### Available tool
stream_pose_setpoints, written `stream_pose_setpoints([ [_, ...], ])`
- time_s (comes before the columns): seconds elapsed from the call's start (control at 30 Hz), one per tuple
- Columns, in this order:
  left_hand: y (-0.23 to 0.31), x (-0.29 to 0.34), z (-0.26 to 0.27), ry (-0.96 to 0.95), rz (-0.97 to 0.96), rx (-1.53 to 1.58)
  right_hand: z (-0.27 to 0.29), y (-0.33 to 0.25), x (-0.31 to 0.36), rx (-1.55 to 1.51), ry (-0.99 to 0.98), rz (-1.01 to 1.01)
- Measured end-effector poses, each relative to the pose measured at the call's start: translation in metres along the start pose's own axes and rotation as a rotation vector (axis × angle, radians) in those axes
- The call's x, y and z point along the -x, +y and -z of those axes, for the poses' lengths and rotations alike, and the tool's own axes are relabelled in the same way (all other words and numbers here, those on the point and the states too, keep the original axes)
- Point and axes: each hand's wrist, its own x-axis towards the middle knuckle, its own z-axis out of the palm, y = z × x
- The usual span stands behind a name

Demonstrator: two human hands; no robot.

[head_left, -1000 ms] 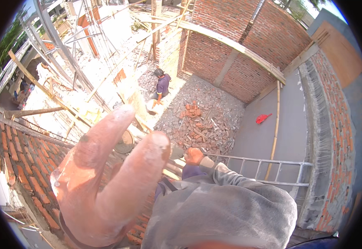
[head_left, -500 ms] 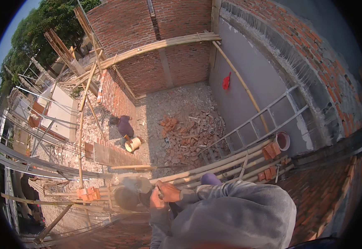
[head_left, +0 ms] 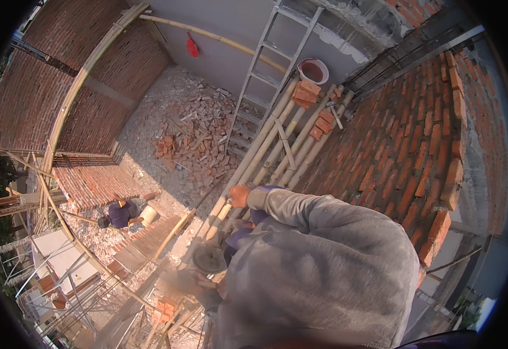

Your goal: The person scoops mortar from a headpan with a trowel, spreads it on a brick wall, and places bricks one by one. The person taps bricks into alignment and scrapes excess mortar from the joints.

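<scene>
We see the right hand (head_left: 239,196) with fingers curled beside the poles (head_left: 264,132); whether it grips anything, we cannot tell. The left hand (head_left: 205,283) is blurred, its grip likewise unreadable, near the bucket (head_left: 209,259), which sits between both hands. Right of the right hand, we note a wall (head_left: 388,157) in mortared courses with a ragged edge; beyond that hand, bricks (head_left: 306,93) lie loose on the poles. We judge the work partway: courses stand laid, bricks unlaid.
</scene>
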Motion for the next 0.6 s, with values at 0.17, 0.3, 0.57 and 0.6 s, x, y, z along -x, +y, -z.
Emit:
stream_pose_setpoints([
  [0.17,0.004,-0.022,0.014,-0.024,0.106,-0.124,0.032,0.128,0.059,-0.32,0.519,-0.523],
  [0.3,0.019,-0.044,0.008,-0.042,0.138,-0.187,-0.009,0.179,0.109,-0.424,0.603,-0.783],
  [0.57,0.013,-0.1,0.013,-0.073,0.186,0.063,-0.144,0.235,0.149,-0.291,0.372,-0.972],
  [0.6,0.006,-0.11,0.015,-0.085,0.212,0.136,-0.144,0.238,0.141,-0.186,0.342,-0.847],
])
